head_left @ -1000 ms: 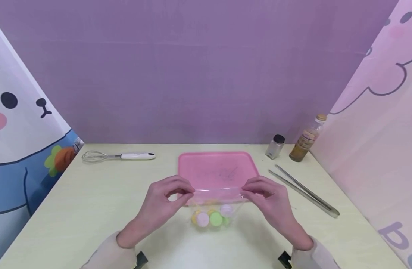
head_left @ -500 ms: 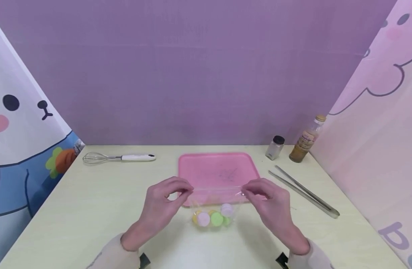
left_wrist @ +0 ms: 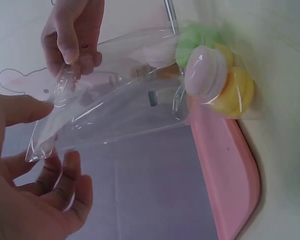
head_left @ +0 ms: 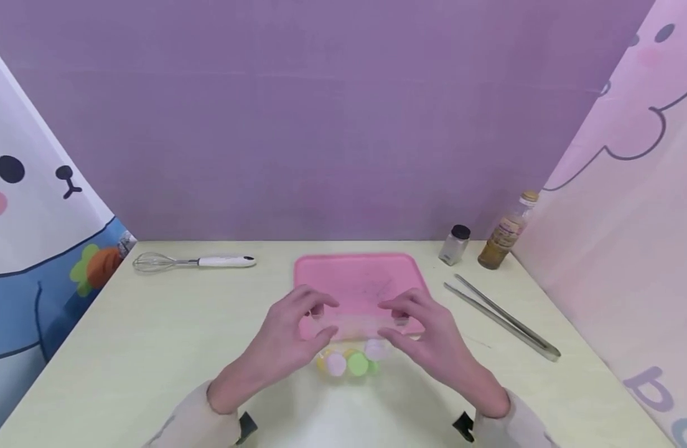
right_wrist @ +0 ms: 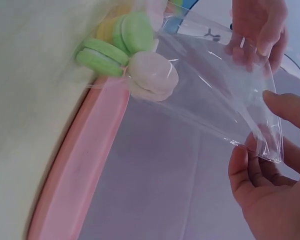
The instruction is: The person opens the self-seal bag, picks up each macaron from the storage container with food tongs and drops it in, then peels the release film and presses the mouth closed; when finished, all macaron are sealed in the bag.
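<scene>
A clear plastic bag (left_wrist: 115,112) with green, yellow, pink and lilac macarons (head_left: 357,364) in its bottom is held up in front of the pink tray. My left hand (head_left: 290,326) holds its left top corner, with the thumb near the rim and the other fingers curled behind the film. The right hand (head_left: 424,330) holds the opposite corner in a similar way. Seen from above, thumb and index finger stand apart on both hands. In the right wrist view, the macarons (right_wrist: 152,75) bunch at the far end of the bag. Exact finger contact is hard to see through the film.
Behind the bag lies a pink tray (head_left: 343,270). A whisk (head_left: 195,262) is at the back left. A small black-capped jar (head_left: 454,246) and a bottle with brown liquid (head_left: 506,236) stand at the back right, with metal tongs (head_left: 503,320) in front of them.
Both hands have come closer together. Thumbs and index fingers, earlier pinching the bag's top edge, have spread apart. The macarons stay in nearly the same place.
</scene>
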### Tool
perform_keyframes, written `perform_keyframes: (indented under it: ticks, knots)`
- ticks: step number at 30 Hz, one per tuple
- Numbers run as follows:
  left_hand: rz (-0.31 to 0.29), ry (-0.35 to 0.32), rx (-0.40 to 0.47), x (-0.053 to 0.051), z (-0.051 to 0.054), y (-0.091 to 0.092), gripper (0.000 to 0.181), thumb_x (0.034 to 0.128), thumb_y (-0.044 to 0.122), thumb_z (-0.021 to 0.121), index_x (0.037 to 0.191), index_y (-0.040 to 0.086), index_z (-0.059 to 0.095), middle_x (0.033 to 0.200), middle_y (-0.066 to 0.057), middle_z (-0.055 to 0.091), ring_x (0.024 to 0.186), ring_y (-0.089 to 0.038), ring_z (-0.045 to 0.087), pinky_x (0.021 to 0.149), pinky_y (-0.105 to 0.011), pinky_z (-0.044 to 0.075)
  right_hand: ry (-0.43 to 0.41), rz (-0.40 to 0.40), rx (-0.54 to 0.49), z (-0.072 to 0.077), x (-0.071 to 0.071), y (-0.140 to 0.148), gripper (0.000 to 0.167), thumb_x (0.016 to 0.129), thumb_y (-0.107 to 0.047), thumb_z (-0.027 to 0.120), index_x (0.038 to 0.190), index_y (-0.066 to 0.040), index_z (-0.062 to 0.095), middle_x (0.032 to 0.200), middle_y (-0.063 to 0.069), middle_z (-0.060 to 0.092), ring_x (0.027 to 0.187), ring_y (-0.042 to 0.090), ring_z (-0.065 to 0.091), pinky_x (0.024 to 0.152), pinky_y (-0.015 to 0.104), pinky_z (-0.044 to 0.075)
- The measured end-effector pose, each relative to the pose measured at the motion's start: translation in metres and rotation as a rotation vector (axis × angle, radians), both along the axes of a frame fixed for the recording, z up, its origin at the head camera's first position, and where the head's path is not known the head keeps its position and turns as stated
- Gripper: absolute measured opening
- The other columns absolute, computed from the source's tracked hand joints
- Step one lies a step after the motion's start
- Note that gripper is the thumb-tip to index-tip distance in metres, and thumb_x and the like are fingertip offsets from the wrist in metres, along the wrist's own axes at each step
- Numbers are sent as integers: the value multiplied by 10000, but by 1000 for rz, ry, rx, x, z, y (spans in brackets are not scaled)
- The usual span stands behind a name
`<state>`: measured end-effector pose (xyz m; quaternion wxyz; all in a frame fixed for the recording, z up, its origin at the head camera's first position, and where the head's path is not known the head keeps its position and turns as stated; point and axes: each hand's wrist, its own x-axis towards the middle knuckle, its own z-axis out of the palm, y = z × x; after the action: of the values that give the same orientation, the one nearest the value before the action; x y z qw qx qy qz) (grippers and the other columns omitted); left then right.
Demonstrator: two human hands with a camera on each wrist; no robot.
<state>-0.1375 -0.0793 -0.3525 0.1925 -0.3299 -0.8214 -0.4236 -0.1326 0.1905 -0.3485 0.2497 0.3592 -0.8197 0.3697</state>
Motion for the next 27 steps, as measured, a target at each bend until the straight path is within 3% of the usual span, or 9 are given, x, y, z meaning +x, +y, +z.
perform_keyframes:
  ticks: [4, 11, 19, 23, 27]
  knots:
    - [7, -40, -120, -1, 4, 6, 261, 832, 219, 855, 1047, 140, 729, 961, 55, 605, 876, -117, 566, 762, -307, 507, 17, 38, 37, 2, -3, -10, 322, 773, -87, 874, 1070, -78, 752, 976, -13, 647, 835, 135, 619, 728, 258, 542]
    - [-18, 64, -215, -8, 5, 12, 108, 845, 196, 839, 895, 150, 754, 905, 76, 657, 869, -113, 608, 814, -361, 500, -12, 42, 106, 3, -5, -21, 208, 810, -109, 857, 993, -81, 761, 921, -43, 606, 815, 98, 591, 711, 257, 542]
    - [-35, 34, -173, -7, 6, 13, 54, 845, 192, 839, 844, 191, 785, 830, 159, 677, 826, -27, 615, 842, -377, 471, -30, 30, 118, 7, -3, -26, 60, 837, -121, 837, 874, -133, 791, 825, -106, 580, 722, 60, 545, 625, 259, 507]
    - [-40, -17, -104, -5, 5, 8, 32, 844, 206, 837, 856, 192, 811, 808, 198, 682, 812, -6, 608, 825, -346, 470, -84, 54, 76, 7, -2, -19, 82, 835, -95, 831, 868, -153, 782, 841, -120, 644, 753, 44, 595, 652, 242, 524]
    - [-63, -59, -17, -4, 2, 2, 57, 824, 167, 849, 862, 200, 820, 796, 225, 668, 799, -18, 602, 788, -322, 481, -70, 52, 38, 7, 0, -10, 119, 815, -79, 840, 855, -177, 785, 831, -122, 691, 724, 40, 617, 609, 225, 514]
